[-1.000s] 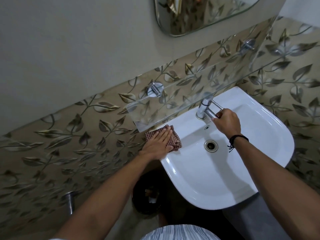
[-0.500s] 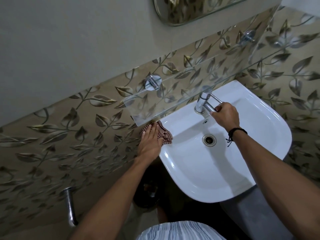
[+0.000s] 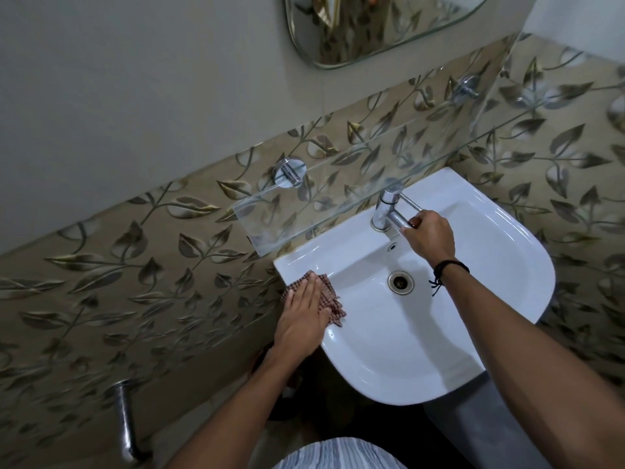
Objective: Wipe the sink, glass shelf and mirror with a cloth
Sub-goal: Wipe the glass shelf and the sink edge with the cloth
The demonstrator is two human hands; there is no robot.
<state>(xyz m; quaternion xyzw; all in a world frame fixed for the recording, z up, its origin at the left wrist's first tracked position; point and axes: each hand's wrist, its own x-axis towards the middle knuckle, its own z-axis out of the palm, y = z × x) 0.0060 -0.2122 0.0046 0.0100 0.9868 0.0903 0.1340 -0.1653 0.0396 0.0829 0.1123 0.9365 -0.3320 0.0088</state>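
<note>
While the right hand [image 3: 429, 237] grips the tap [image 3: 389, 211], the left hand [image 3: 304, 313] presses the cloth [image 3: 333, 299] flat on the sink [image 3: 389, 360] rim; the basin beside it likely comes next.

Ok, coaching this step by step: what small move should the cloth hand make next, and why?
Probably slide the left hand and cloth along the left rim of the sink, toward the person. The hand lies flat on the cloth near the back corner, the right hand grips the tap, and the nearer rim is bare.

Leaf-patterned tiles [image 3: 101, 265] below plain wall [image 3: 135, 79] — possibly painted.
</note>
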